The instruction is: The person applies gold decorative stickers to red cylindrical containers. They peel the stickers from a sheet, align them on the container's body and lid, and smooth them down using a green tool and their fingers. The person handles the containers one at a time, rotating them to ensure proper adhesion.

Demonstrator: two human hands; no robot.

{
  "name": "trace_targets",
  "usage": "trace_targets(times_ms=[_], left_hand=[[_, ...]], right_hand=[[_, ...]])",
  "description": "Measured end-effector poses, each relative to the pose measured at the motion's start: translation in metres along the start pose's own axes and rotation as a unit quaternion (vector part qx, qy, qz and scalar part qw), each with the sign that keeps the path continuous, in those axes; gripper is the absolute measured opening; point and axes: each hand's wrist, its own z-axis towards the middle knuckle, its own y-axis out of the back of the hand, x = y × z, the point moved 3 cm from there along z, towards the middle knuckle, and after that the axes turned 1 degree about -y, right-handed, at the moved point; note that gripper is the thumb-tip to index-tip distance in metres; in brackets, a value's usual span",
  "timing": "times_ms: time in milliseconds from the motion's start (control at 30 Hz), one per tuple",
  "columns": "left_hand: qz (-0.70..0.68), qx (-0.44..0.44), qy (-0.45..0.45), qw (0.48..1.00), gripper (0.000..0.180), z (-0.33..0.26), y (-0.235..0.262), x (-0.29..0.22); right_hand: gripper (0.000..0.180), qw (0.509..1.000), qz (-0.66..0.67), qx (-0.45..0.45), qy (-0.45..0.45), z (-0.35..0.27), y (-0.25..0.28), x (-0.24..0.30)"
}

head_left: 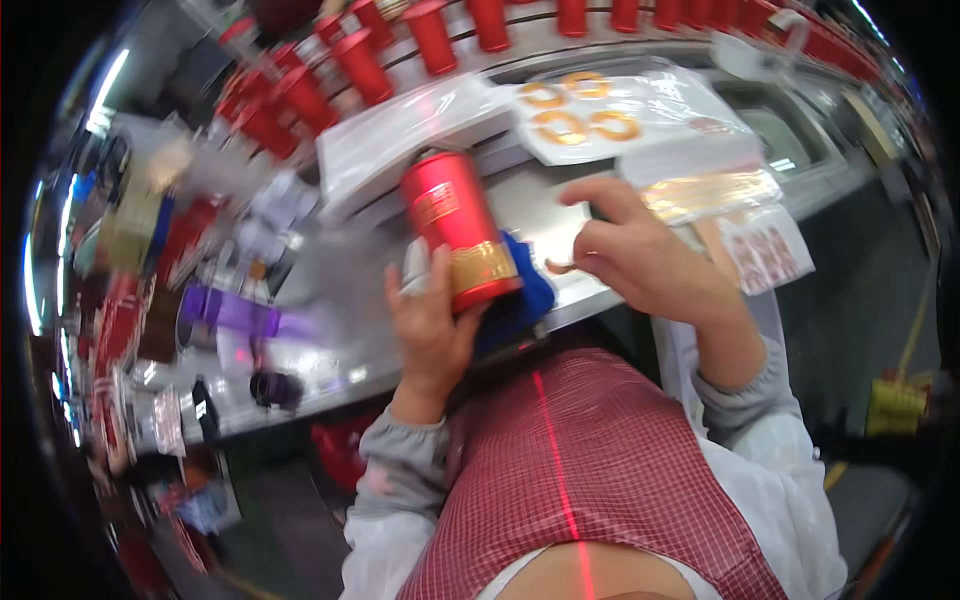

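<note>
My left hand [432, 318] grips the lower end of a red cylindrical canister [447, 205], which has a gold emblem and a gold band. The canister leans over the metal table, and one of my left fingers wears a white covering. To its right, apart from it, is my right hand [648, 252], its fingers bent and drawn together. A small dark sliver shows at those fingertips, too blurred to name. Behind the canister's lower end lies a blue cloth-like thing [530, 285], partly hidden.
Red canisters [430, 38] line the far side. Nearer are a white box [400, 125], a sheet of ring-shaped gold stickers [585, 125], gold strips [705, 195] and printed sheets [770, 248]. A purple tape dispenser-like object [232, 312] stands left on the metal table [350, 290].
</note>
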Motion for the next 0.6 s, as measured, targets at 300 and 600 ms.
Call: trace_targets(times_ms=[300,600], left_hand=[[-0.147,-0.064,0.062,0.985,0.077,-0.017,0.009,0.014],[-0.158,-0.050,0.088,0.982,0.079,-0.018,0.011,0.011]], right_hand=[[0.014,0.998,0.044,0.053,0.010,0.035,-0.017,0.047],[0.014,0.997,0.049,0.059,0.006,0.036,-0.021,0.036]])
